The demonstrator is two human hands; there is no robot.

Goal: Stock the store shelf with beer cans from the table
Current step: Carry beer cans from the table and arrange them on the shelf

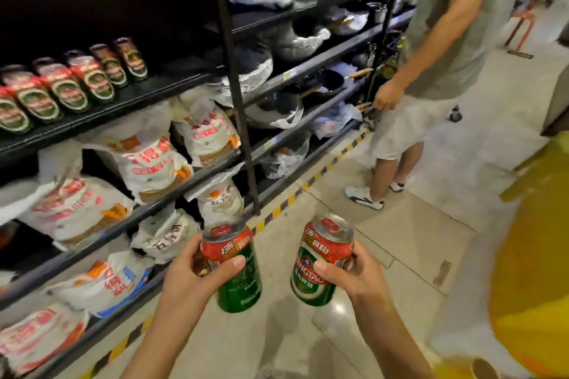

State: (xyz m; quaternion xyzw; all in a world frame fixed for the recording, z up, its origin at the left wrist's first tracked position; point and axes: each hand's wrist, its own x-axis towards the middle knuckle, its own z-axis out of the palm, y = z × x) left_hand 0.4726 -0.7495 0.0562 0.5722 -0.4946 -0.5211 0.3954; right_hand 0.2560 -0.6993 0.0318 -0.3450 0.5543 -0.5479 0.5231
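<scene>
Left hand point(197, 268) grips one beer can point(235, 268): thumb across the front, fingers point(192, 251) curled round the far side. Right hand point(354, 274) grips a second can point(320, 258) the same way. Both are held mid-body and roughly upright, tops tilted a little apart, probably so they can be set down base-first without regripping.

Cans are in the air over the floor point(385, 240), near the rack, well below the target shelf point(101, 115).

That shelf carries a row of matching cans point(70, 83) along its front edge, with bare space at the row's right end; likely the drop zone. The lower shelves hold white sacks point(147, 163).

Farther along the aisle, another person point(431, 71) stands by the cookware bay point(308, 49), clear of the reach path. Bench not in view.
</scene>
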